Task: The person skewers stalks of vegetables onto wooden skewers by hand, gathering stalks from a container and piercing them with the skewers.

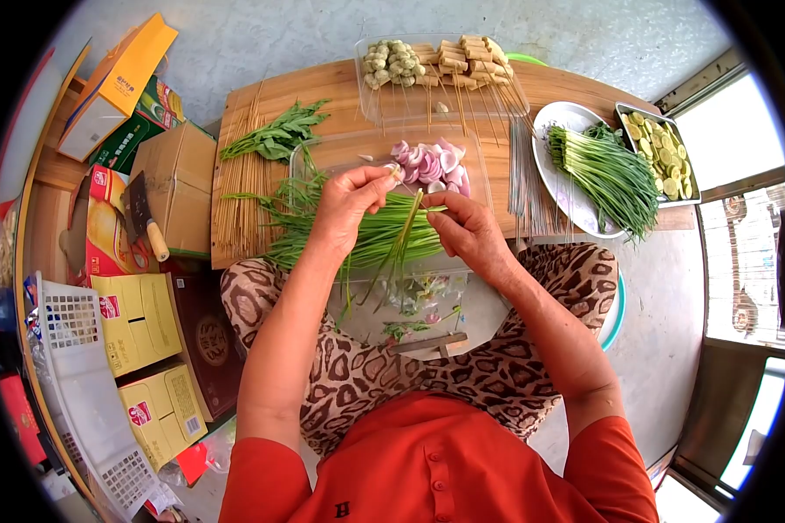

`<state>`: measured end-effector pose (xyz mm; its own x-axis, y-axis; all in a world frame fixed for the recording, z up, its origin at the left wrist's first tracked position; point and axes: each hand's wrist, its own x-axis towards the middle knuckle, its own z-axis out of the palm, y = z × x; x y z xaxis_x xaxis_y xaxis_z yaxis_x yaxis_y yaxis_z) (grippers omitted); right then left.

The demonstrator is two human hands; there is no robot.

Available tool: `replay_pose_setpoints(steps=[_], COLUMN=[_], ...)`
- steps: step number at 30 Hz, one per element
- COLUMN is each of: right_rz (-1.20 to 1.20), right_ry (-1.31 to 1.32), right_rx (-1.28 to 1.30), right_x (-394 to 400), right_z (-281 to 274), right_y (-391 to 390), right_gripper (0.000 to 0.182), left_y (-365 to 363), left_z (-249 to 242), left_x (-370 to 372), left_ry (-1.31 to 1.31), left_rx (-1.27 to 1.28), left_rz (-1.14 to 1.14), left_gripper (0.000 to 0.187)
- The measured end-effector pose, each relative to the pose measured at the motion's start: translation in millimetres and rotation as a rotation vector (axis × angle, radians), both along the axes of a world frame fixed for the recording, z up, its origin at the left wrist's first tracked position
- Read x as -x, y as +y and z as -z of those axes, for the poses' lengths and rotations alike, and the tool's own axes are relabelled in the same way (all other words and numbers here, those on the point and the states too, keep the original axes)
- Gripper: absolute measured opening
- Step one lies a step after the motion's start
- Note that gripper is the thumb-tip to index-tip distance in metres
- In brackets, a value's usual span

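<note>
1. The left hand (351, 205) has its thumb and first finger shut on a small pale bit (394, 173). The bit pokes out at the finger tips.
2. The right hand (473, 228) pinches the top of a few long green stems (406, 231). Its fingers are closed, and the stems hang down beside the finger tips, between the two hands.
3. The big green pile (375, 228) lies under and between the hands, at the near side of the desk (349, 91).
4. Cut pink onions (432, 164) sit just past the hands, in a clear tray (344, 155).
5. Leafy greens (279, 135) lie on thin wood sticks (240, 205), to the left.
6. To the right, more green stalks (597, 170) rest on a white plate (545, 181).
</note>
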<state>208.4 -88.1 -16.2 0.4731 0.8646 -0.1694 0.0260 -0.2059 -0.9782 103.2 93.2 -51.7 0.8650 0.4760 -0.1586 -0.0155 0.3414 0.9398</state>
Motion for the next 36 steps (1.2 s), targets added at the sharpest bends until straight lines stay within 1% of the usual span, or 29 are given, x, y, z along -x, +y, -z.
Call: replay_pose_setpoints(steps=[4, 7, 10, 11, 12, 16, 18, 19, 21, 23, 26, 28, 31, 32, 33, 36], right_rz=[0.014, 0.012, 0.020, 0.041, 0.061, 0.098, -0.021, -0.020, -0.061, -0.066, -0.066, -0.051, -0.082, -0.127, -0.173, -0.225], right_ry=[0.012, 0.018, 0.065, 0.117, 0.168, 0.218, 0.201, 0.201, 0.179, 0.152, 0.138, 0.150, 0.182, 0.194, 0.206, 0.274], right_rx=[-0.019, -0.010, -0.029, -0.065, -0.101, -0.100, -0.062, -0.063, 0.029, 0.026, 0.025, 0.028, 0.062, 0.088, 0.113, 0.020], right_x=[-1, -1, -2, -2, -3, -8, -13, -14, -16, -17, -17, -18, -20, -23, -25, -32], right_z=[1, 1, 5, 7, 8, 7, 12, 11, 7, 9, 11, 11, 7, 4, 2, -11], right_y=[0, 1, 2, 3, 4, 4, 1, 0, -3, -6, -7, -9, -14, -17, -20, -40], right_gripper=[0.021, 0.021, 0.019, 0.016, 0.013, 0.010, 0.012, 0.012, 0.015, 0.015, 0.016, 0.016, 0.016, 0.015, 0.015, 0.014], left_y=[-4, -7, -12, -14, -16, -22, -17, -15, -14, -14, -17, -24, -30, -33, -34, -32], left_z=[-2, -2, -4, -7, -10, -13, -7, -4, 2, 3, 3, 6, 6, 3, 1, 1], left_x=[1, 2, 0, 0, -1, -3, -1, -1, 0, -1, 0, -1, 0, 2, 4, 7], left_ry=[0.040, 0.055, 0.034, 0.034, 0.023, -0.032, 0.005, 0.041, 0.032, 0.023, 0.044, 0.075, 0.123, 0.150, 0.151, 0.129], left_rx=[-0.004, 0.003, 0.016, 0.016, 0.051, 0.165, 0.162, 0.160, 0.160, 0.160, 0.127, 0.080, 0.112, 0.172, 0.165, 0.105], left_rz=[0.119, 0.166, 0.147, 0.147, 0.180, 0.255, 0.236, 0.215, 0.197, 0.178, 0.225, 0.327, 0.340, 0.352, 0.354, 0.354], left_gripper=[0.018, 0.017, 0.019, 0.019, 0.019, 0.022, 0.022, 0.022, 0.022, 0.022, 0.019, 0.018, 0.018, 0.019, 0.019, 0.019])
